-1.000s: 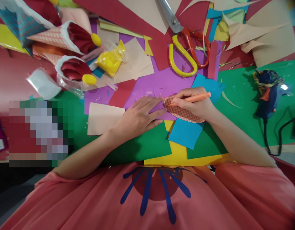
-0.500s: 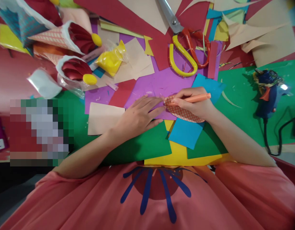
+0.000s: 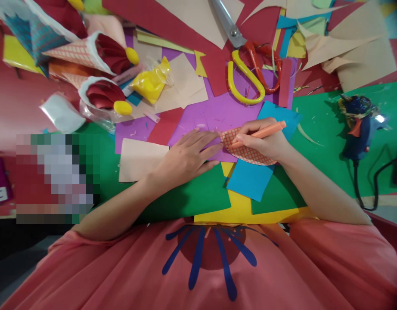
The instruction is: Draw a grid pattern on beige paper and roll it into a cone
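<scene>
My right hand [image 3: 261, 137] is closed round an orange marker [image 3: 272, 128], its tip low over a piece with an orange crisscross pattern [image 3: 246, 153]. That rounded piece, pointed at its left end, lies on the purple sheet [image 3: 205, 114] and a blue sheet [image 3: 252, 178]. Part of it is hidden under my right hand. My left hand [image 3: 193, 153] rests flat with fingers stretched out, fingertips touching the left tip of the patterned piece. Beneath the left wrist lies a beige rectangle [image 3: 142, 159].
Large scissors [image 3: 245, 60] with red and yellow handles lie beyond my hands. A blue glue gun [image 3: 358, 127] with a cord is at right. Crisscross-patterned cones [image 3: 79, 51] and a bag of yellow material [image 3: 151, 82] lie at upper left. Beige scraps [image 3: 360, 47] lie at upper right.
The marker tip has moved slightly right and down along the patterned piece, and the marker is tilted more steeply. My left hand stays in place.
</scene>
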Demonstrator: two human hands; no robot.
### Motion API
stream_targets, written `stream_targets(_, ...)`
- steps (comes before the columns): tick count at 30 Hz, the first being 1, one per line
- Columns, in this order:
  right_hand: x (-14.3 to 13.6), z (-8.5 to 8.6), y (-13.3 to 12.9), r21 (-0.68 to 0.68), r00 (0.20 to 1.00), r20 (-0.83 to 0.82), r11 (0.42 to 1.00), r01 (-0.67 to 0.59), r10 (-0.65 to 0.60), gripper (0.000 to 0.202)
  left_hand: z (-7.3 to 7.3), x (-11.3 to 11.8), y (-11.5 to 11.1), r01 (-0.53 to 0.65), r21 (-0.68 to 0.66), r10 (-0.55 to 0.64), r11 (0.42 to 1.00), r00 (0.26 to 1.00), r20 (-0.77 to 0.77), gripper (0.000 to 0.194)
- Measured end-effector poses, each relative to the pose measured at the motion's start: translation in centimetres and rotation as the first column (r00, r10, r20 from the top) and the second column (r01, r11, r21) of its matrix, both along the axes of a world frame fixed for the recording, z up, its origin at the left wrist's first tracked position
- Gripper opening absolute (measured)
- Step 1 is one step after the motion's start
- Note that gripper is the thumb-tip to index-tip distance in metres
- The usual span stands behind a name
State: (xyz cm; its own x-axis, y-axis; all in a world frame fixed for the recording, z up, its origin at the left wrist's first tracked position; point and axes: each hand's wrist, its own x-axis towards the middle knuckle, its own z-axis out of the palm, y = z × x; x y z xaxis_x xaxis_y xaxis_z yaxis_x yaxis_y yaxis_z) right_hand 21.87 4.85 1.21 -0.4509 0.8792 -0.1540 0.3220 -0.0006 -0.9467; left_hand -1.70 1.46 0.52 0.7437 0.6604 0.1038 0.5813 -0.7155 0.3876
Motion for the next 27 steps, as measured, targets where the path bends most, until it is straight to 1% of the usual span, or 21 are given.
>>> stream_targets(3,0.0,0.1,0.1,0.028,1.0,-0.006,0.999,0.026,-0.025,0.023,0.0,0.0,0.0,-0.003,-0.01,0.003,1.0,1.0,0.007,0.038)
stream_targets(6,0.1,0.2,0.2,0.027,0.995,-0.05,0.995,0.092,-0.091,0.026,0.1,-0.2,0.1,-0.035,-0.017,0.036,0.999,0.997,0.064,0.032)
stream_targets(9,0.1,0.0,0.4,-0.036,0.976,-0.14,0.986,0.164,-0.167,0.034,0.4,-0.7,0.7,-0.162,-0.008,0.162,0.987,0.981,0.111,0.03)
stream_targets(10,0.2,-0.1,0.4,-0.06,0.967,-0.172,0.982,0.182,-0.189,0.036,0.4,-0.9,1.0,-0.225,0.002,0.223,0.974,0.97,0.097,0.03)
stream_targets(12,0.2,-0.3,0.6,-0.1,0.947,-0.22,0.971,0.216,-0.233,0.04,0.2,-1.3,1.5,-0.29,0.033,0.288,0.957,0.956,0.048,0.033)
stream_targets(14,0.3,-0.5,0.8,-0.129,0.931,-0.249,0.961,0.243,-0.268,0.041,-0.1,-1.6,2.0,-0.297,0.067,0.297,0.953,0.955,0.017,0.033)
stream_targets(18,0.6,-0.8,1.2,-0.158,0.884,-0.355,0.951,0.265,-0.305,0.042,-0.4,-1.7,2.1,-0.249,0.089,0.251,0.964,0.968,-0.019,0.026)
stream_targets(19,0.7,-0.9,1.3,-0.144,0.88,-0.364,0.952,0.27,-0.305,0.042,-0.4,-1.6,2.0,-0.24,0.092,0.242,0.967,0.97,-0.017,0.025)
stream_targets(21,0.9,-1.0,1.3,-0.093,0.896,-0.33,0.955,0.282,-0.297,0.042,-0.1,-1.5,1.8,-0.248,0.081,0.249,0.965,0.969,0.0,0.023)
stream_targets(23,1.0,-1.1,1.3,-0.053,0.918,-0.268,0.956,0.289,-0.293,0.042,0.1,-1.4,1.7,-0.311,0.059,0.308,0.948,0.949,0.06,0.025)
stream_targets(25,1.1,-1.1,1.3,-0.059,0.921,-0.243,0.952,0.3,-0.305,0.042,0.3,-1.4,1.7,-0.384,0.015,0.378,0.923,0.914,0.15,0.034)
stream_targets(27,1.0,-1.0,1.3,-0.1,0.909,-0.262,0.946,0.308,-0.324,0.041,0.3,-1.6,1.8,-0.426,-0.017,0.42,0.905,0.884,0.206,0.041)
